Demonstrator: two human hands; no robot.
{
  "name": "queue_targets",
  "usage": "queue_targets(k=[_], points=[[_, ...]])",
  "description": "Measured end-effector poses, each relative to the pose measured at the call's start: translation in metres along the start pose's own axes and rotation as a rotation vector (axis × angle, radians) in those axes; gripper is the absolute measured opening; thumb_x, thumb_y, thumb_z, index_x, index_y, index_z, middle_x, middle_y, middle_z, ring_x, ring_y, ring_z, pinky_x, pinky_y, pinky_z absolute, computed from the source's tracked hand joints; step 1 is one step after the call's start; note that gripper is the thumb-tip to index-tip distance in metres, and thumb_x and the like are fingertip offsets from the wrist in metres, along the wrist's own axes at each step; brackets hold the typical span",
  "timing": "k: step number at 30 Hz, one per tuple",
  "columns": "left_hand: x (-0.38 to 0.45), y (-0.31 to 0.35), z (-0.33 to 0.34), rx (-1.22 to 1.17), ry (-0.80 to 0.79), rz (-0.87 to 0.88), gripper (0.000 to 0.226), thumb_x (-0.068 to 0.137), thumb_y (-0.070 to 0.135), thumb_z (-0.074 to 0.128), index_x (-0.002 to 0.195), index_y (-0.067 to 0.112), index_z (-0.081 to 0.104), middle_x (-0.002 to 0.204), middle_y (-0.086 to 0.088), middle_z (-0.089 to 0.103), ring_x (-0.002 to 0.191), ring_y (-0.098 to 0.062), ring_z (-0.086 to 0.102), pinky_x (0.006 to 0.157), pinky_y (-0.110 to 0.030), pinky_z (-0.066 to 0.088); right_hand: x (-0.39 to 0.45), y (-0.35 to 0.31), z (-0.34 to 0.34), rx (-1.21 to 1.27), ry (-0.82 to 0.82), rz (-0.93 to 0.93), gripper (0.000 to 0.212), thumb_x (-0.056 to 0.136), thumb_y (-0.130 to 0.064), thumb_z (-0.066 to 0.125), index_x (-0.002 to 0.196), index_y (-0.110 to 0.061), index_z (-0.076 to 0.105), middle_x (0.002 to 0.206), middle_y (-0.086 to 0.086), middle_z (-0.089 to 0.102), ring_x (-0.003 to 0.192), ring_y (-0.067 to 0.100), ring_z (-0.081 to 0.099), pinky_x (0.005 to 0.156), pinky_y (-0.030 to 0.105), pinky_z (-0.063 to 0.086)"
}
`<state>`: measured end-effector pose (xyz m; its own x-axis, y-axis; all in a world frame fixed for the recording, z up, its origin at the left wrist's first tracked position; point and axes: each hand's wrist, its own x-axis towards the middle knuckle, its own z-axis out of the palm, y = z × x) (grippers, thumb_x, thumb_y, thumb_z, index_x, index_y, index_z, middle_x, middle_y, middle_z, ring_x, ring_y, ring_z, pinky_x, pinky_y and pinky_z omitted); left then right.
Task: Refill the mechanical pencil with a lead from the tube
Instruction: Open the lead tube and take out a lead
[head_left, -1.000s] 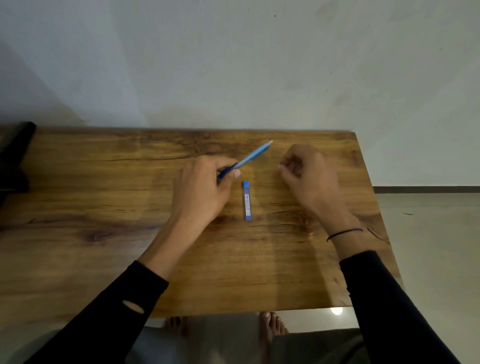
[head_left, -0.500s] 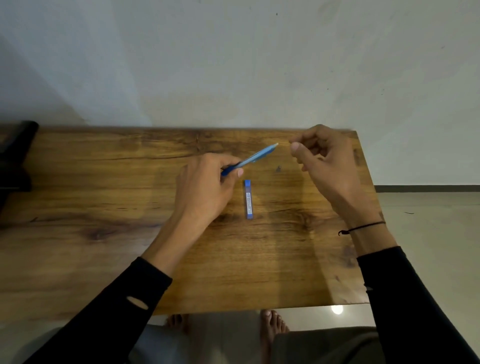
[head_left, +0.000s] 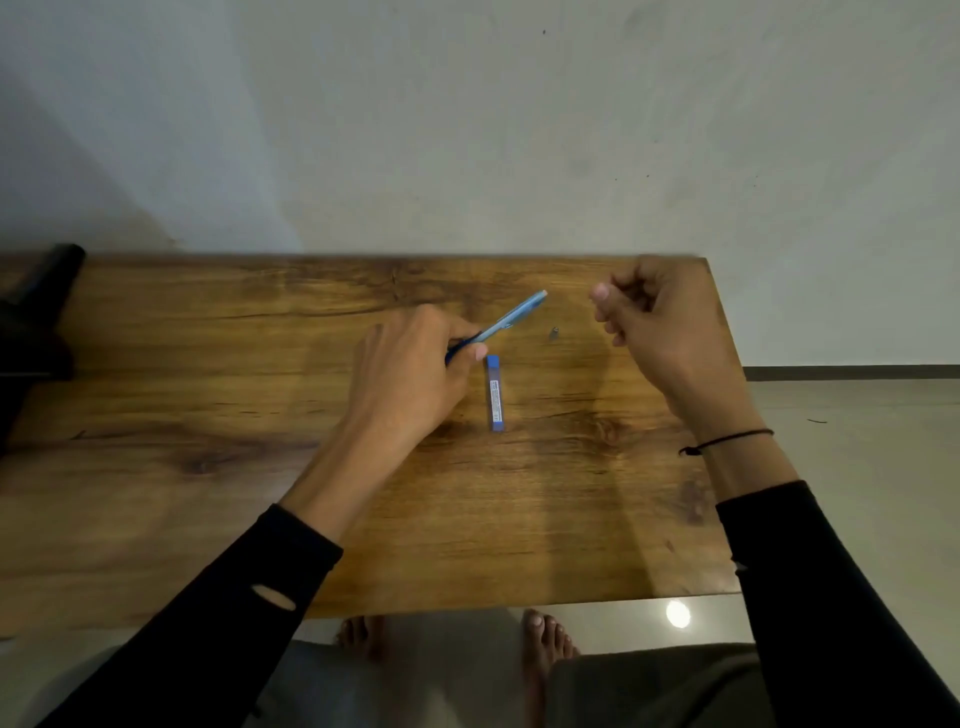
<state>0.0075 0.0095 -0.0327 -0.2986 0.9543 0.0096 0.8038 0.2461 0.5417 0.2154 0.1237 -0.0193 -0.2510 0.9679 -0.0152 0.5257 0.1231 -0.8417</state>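
Head-camera view, looking down on a wooden counter (head_left: 208, 415) with warm, knotted grain, set against a plain pale wall. The left hand (head_left: 405, 379) has its grip closed around the dark lower end of a slim blue mechanical pencil (head_left: 511, 319), which angles up and to the right, its pale far end raised off the wood. Just beside that hand, a flat, narrow blue lead tube (head_left: 495, 393) with a white label lies lengthwise on the counter, apparently closed. A tiny grey piece (head_left: 554, 333), likely the pencil's cap, rests nearby. The right hand (head_left: 660, 332) hovers apart from the pencil, fingers loosely curled; whether it pinches anything cannot be told. To do this step well, it would probably help to keep the pencil steady and tilted, open end upward, and handle the brittle lead gently.
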Motion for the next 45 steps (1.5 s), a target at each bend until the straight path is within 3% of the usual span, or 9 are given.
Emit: queue_targets(k=[2,5,15,19,22,28,33,38,45], points=[[0.001,-0.005,-0.003,0.077,-0.019,-0.019,0.019,0.103,0.031,0.071,0.117,0.026,0.084,0.076,0.009,0.062,0.070,-0.016,0.061,0.067,-0.034,0.046,-0.001,0.004,-0.006,-0.148,-0.141,0.049,0.021,0.098,-0.020,0.077,0.082,-0.008,0.076,0.071,0.002,0.074,0.067,0.015,0.068,0.068,0.034,0.057],[0.000,-0.010,-0.004,0.213,-0.045,-0.059,0.023,0.105,0.029,0.067,0.120,0.017,0.080,0.110,-0.008,0.062,0.099,-0.030,0.066,0.080,-0.042,0.050,-0.006,0.008,0.000,-0.357,-0.310,0.141,0.029,0.095,-0.027,0.081,0.075,-0.006,0.075,0.071,0.008,0.076,0.065,0.019,0.068,0.065,0.036,0.056],[-0.006,-0.003,0.002,0.454,-0.015,-0.043,0.025,0.103,0.031,0.070,0.126,0.023,0.077,0.115,-0.006,0.066,0.104,-0.030,0.067,0.071,-0.039,0.038,-0.008,0.014,0.020,-0.563,-0.233,0.155,0.033,0.088,-0.039,0.086,0.080,-0.019,0.062,0.079,-0.003,0.062,0.076,0.020,0.059,0.058,0.030,0.035],[-0.003,-0.006,0.002,0.430,-0.009,-0.051,0.028,0.100,0.033,0.074,0.127,0.025,0.076,0.119,-0.003,0.071,0.109,-0.030,0.070,0.072,-0.038,0.037,-0.008,0.012,0.016,-0.514,-0.258,0.164,0.030,0.095,-0.035,0.080,0.088,-0.009,0.068,0.085,0.009,0.075,0.084,0.027,0.071,0.066,0.034,0.050],[-0.002,-0.009,0.002,0.398,-0.015,-0.054,0.025,0.098,0.034,0.076,0.122,0.026,0.077,0.117,-0.001,0.071,0.108,-0.030,0.070,0.074,-0.037,0.039,-0.006,0.011,0.008,-0.411,-0.223,0.174,0.029,0.099,-0.029,0.075,0.091,-0.003,0.069,0.087,0.017,0.077,0.088,0.036,0.073,0.081,0.043,0.059],[0.000,-0.011,0.002,0.324,-0.025,-0.050,0.027,0.093,0.038,0.081,0.116,0.025,0.078,0.111,0.001,0.074,0.104,-0.026,0.073,0.083,-0.044,0.060,-0.020,-0.008,0.021,-0.361,-0.144,0.084,0.040,0.092,-0.044,0.080,0.078,-0.009,0.067,0.065,-0.003,0.062,0.062,0.015,0.058,0.053,0.027,0.036],[0.004,-0.011,0.000,0.259,-0.001,-0.042,0.030,0.092,0.042,0.080,0.118,0.026,0.079,0.112,0.000,0.076,0.107,-0.025,0.073,0.081,-0.041,0.057,-0.045,-0.024,0.068,-0.509,-0.196,0.024,0.043,0.085,-0.062,0.075,0.083,-0.021,0.063,0.082,0.000,0.068,0.080,0.026,0.066,0.063,0.035,0.046],[0.002,-0.010,-0.005,0.188,0.042,-0.004,0.023,0.097,0.039,0.076,0.115,0.026,0.080,0.110,0.003,0.077,0.102,-0.021,0.074,0.082,-0.042,0.060,-0.061,-0.022,0.090,-0.596,-0.168,-0.050,0.034,0.091,-0.046,0.066,0.087,-0.018,0.047,0.083,0.000,0.046,0.089,0.043,0.065,0.066,0.040,0.038],[0.008,-0.007,-0.009,-0.186,0.045,-0.097,0.014,0.094,0.040,0.077,0.089,0.030,0.084,0.071,0.025,0.067,0.071,0.005,0.066,0.062,-0.022,0.047,-0.059,-0.030,0.084,-0.523,-0.047,-0.124,0.025,0.080,-0.035,0.070,0.072,-0.021,0.051,0.067,-0.004,0.054,0.062,0.026,0.055,0.050,0.028,0.026]])
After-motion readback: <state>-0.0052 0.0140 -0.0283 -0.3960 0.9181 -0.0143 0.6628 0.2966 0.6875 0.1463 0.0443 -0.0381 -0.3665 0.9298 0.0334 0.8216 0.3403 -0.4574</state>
